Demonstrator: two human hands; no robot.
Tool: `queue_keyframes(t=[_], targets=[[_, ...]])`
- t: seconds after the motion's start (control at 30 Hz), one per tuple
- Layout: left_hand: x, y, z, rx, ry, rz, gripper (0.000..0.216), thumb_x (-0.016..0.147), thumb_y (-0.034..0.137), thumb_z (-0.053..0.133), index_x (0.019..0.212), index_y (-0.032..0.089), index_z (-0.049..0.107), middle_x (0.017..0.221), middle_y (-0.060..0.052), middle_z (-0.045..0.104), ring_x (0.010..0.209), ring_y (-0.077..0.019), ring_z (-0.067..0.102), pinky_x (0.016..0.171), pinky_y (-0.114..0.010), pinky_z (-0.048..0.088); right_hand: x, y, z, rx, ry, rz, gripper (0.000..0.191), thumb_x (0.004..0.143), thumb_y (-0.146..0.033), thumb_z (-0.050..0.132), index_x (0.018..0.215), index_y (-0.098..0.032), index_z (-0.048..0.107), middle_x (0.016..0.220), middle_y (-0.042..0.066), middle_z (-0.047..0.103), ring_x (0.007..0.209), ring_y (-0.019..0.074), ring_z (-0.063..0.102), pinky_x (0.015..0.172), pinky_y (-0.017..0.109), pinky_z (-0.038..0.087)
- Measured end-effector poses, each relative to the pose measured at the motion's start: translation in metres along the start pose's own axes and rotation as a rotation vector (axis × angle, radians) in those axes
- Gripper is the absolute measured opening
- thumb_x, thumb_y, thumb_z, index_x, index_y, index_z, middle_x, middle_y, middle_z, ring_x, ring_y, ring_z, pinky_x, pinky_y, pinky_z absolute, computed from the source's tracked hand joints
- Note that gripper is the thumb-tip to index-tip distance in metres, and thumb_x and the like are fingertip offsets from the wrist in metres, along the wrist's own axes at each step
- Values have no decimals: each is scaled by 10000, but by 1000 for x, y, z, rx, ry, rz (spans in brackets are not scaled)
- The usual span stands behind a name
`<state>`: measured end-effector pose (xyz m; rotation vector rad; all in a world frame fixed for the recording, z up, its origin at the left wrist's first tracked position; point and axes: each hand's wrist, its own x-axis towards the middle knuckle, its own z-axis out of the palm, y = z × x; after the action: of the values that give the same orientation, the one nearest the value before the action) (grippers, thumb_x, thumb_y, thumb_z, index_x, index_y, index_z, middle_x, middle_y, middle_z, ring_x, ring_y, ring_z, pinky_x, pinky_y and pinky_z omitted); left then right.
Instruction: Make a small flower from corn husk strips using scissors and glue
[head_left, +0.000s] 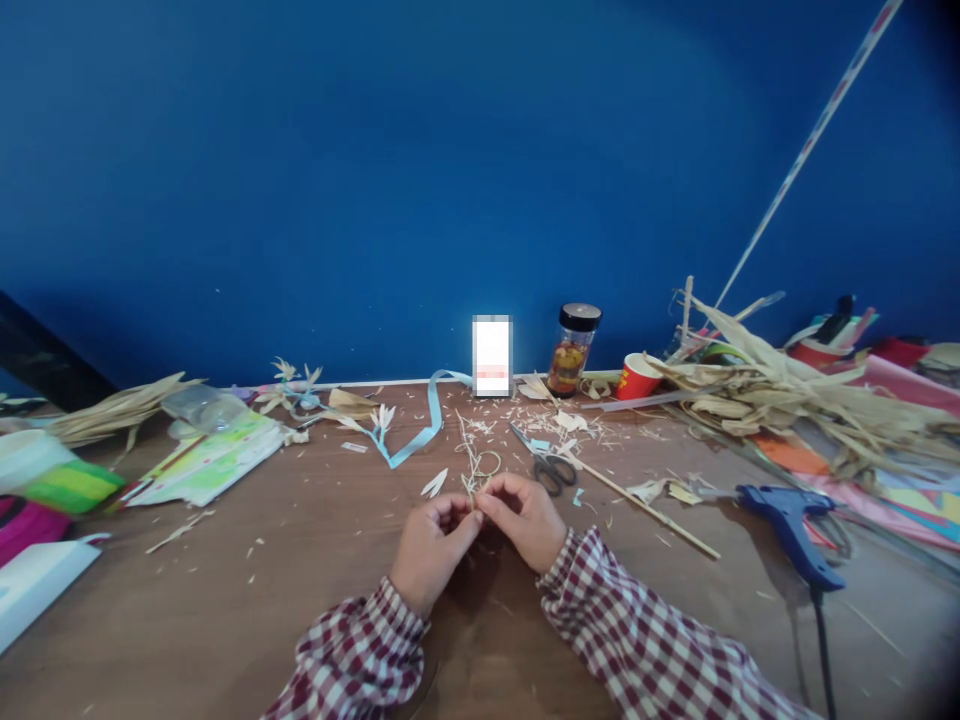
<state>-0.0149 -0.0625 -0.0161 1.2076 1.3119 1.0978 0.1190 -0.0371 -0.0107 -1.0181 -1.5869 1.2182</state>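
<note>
My left hand (436,545) and my right hand (523,515) meet fingertip to fingertip low over the middle of the table. Both pinch a thin, pale, straw-like strip (489,463), which curls into a small loop just beyond the fingers. Its pinched part is mostly hidden by thumbs and fingertips. Beyond the right hand lie dark-handled scissors (555,474), blades pointing away to the left. White petal-like pieces (435,483) rest just past the left hand. Fine pale scraps (480,432) are scattered beyond both hands.
A blue glue gun (793,530) lies at right, near a thin stick (652,513). Dried husks (780,385) pile up behind it. A red paper cup (638,376), a black-lidded jar (573,350) and a glowing screen (492,356) stand near the wall. Light-blue ribbon (420,440) lies left of centre.
</note>
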Motion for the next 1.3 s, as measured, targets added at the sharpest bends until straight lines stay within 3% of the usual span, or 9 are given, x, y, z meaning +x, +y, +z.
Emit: queue_keyframes(t=[0.5,1.03,1.17,1.3], targets=[[1,-1,0,-86,17,-46,266,663,396,599,691,131,604,564,12,553,436,-64,427,362,-158,328,0,0,0,70,-26,19,153,772,-249,488,761,-164,614,610,-8,579,548,108,515,540,217,408],[2,-1,1,-148,56,-149,292,622,398,632,729,128,600,516,9,594,411,-67,478,396,-169,375,0,5,2,-117,79,-120,146,759,-203,505,780,-175,646,776,33,619,714,144,553,670,259,425],[1,-2,0,-114,86,-99,276,637,399,621,710,134,602,507,13,578,417,-75,475,399,-176,372,-1,5,3,-84,73,-96,146,762,-245,514,785,-178,641,779,34,622,710,146,556,662,262,429],[-1,-2,-1,-44,103,-5,251,662,388,604,735,148,614,526,21,569,453,-89,486,426,-185,380,-1,7,4,90,-6,15,160,740,-314,553,804,-169,576,686,10,603,616,129,554,575,240,431]])
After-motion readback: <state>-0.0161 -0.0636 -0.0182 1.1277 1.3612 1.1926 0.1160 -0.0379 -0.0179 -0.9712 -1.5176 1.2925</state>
